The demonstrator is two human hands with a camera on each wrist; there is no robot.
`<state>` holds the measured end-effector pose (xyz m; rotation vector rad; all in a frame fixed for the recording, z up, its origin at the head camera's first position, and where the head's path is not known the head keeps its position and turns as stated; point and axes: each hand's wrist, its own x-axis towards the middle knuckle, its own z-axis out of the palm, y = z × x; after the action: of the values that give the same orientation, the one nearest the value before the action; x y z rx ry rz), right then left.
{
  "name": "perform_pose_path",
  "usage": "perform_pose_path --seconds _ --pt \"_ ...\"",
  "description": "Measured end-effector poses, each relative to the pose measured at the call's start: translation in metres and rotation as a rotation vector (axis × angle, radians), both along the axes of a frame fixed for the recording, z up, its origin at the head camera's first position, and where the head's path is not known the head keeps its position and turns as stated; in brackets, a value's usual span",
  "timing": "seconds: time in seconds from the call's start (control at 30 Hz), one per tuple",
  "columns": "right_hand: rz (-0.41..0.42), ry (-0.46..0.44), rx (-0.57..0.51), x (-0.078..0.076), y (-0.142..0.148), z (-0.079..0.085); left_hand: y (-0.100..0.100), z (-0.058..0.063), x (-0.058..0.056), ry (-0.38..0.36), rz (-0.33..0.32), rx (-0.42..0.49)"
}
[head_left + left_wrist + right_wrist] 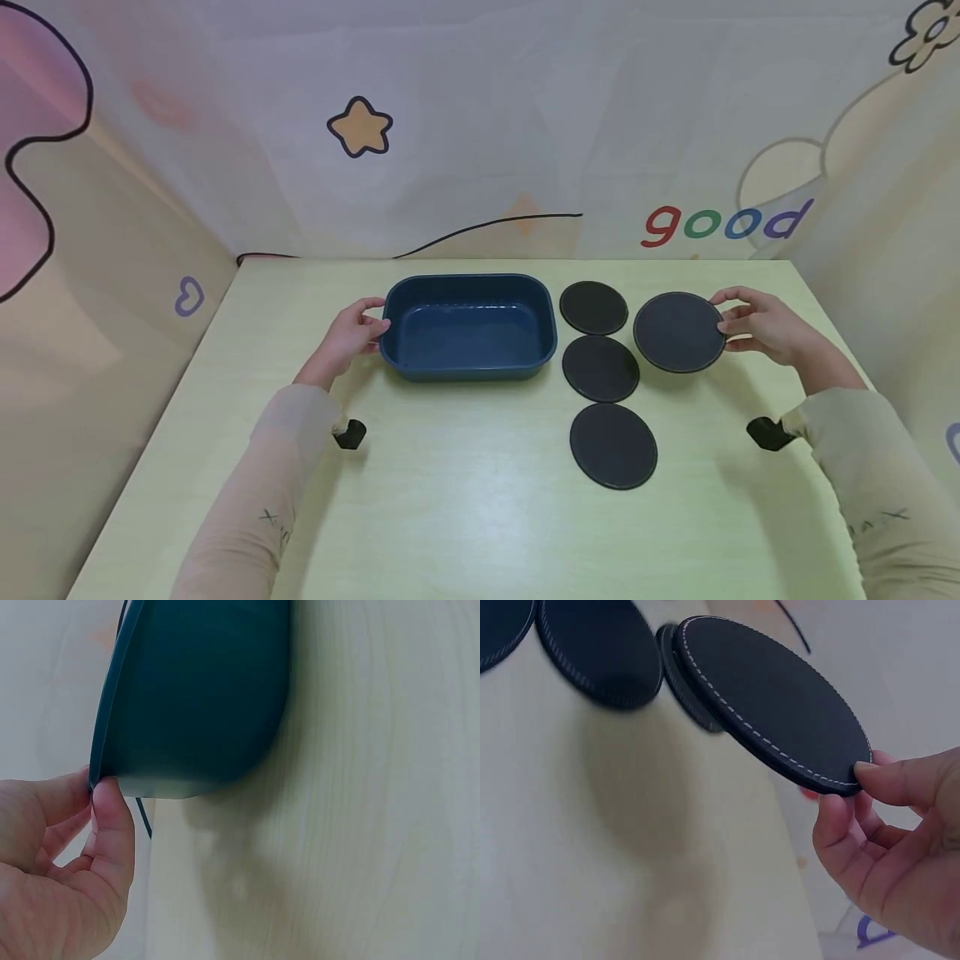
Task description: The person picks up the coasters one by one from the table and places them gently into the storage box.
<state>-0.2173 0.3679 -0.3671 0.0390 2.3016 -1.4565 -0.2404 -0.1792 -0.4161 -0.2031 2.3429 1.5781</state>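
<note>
A dark blue rectangular dish (468,371) stands toward the back of the table, its inside bare. My left hand (354,333) pinches the rim at its left end between thumb and fingers, as the left wrist view shows up close. On the right, my right hand (765,325) holds a round black coaster (679,332) by its right edge. White stitching runs around this coaster (772,697) in the right wrist view, and it is raised above the tabletop, casting a shadow below. Three more black coasters (601,368) lie in a column between the dish and the held one.
The pale wood-grain table (450,500) ends at a back wall covered by a printed cloth (480,133) with a star and the word "good". Cloth also hangs at the left and right sides. A small black piece (350,434) sticks out by each sleeve cuff.
</note>
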Motion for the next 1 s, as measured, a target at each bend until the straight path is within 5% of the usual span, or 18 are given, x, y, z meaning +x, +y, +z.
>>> perform_pose_path --seconds 0.33,1.0 --pt "-0.011 0.033 -0.146 -0.015 -0.057 0.020 0.000 -0.001 0.000 0.010 0.003 0.015" --pt "0.089 0.017 -0.330 -0.043 -0.156 0.010 0.000 -0.001 0.000 0.000 0.017 0.040"
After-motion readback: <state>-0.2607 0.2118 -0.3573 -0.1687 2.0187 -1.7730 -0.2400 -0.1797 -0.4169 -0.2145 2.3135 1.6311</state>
